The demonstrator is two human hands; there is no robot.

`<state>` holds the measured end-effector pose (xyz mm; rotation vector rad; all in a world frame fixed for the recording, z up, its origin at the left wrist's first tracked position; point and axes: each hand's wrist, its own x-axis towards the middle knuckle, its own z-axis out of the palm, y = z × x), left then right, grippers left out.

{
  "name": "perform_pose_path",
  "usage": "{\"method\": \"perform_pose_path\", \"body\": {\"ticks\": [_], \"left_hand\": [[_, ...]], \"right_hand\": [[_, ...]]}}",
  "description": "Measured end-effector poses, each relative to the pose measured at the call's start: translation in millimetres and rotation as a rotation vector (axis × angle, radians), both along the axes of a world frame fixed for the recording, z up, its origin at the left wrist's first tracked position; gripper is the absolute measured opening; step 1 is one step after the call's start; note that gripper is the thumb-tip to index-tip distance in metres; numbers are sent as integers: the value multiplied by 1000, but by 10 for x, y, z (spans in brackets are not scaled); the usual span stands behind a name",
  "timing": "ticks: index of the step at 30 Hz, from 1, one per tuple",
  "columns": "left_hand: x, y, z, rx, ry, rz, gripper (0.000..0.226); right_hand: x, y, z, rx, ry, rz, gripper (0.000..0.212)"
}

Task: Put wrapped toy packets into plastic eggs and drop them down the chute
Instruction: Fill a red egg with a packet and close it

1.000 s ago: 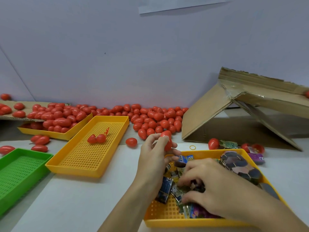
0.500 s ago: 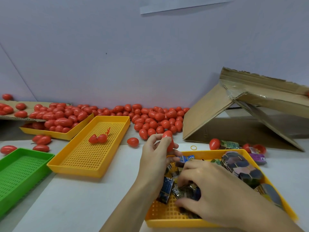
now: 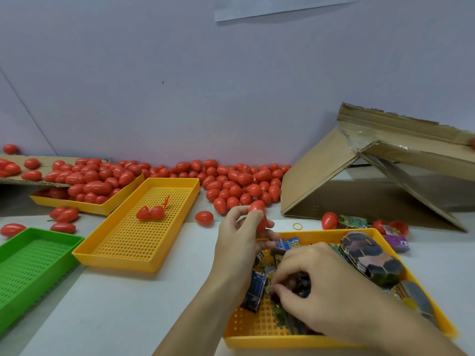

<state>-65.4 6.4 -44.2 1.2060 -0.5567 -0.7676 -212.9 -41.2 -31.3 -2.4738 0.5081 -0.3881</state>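
right hand (image 3: 326,291): nearest; fingers curled down into the packet tray, pinching at a small dark wrapped packet (image 3: 299,285); the grip looks closed on it, though the fingertips partly hide it.
wrapped toy packets (image 3: 255,294): small printed foil sachets, loose in a heap; judged light, crinkly and slick; best pinched by a flat face or a sealed edge.
yellow perforated plastic tray of packets (image 3: 303,339): on the desk, front right; also holds bundled dark hexagon-print packs (image 3: 370,258).
left hand (image 3: 241,237): just behind the right, above the tray's left rim; grip closed round a red plastic egg (image 3: 258,214), held upright at the fingertips.
held egg: judged hollow, stiff, smooth, light; may slip or pop apart if squeezed; hold across the middle.
white desk (image 3: 115,317): carries everything.
green perforated tray (image 3: 28,265): far left.
second yellow tray (image 3: 144,224): centre left, with an opened red egg (image 3: 150,213) inside.
cardboard chute (image 3: 372,170): right rear, sloping, well apart from both hands.
loose red eggs (image 3: 239,181): piled along the wall and in a third yellow tray (image 3: 84,206).
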Motion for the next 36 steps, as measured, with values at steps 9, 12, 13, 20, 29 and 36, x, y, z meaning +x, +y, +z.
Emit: {"method": "perform_pose_path", "body": {"ticks": [9, 12, 13, 20, 29, 36], "left_hand": [[14, 23, -14, -56, 32, -52, 6], [3, 49, 2, -78, 20, -132, 4], [-6, 62, 16, -71, -12, -171, 3], [-127, 120, 50, 60, -469, -248, 10], [-135, 127, 82, 63, -441, -114, 14], [-135, 117, 64, 53, -528, -94, 12]], "right_hand": [[-62, -270, 20, 617, -576, -416, 13], [-45, -289, -1, 744, -637, -449, 10], [-40, -291, -12, 748, -638, -455, 9], [-22, -267, -53, 681, -592, -436, 27], [-4, -270, -53, 693, -602, -454, 37], [-4, -163, 12, 550, -594, -371, 28]]}}
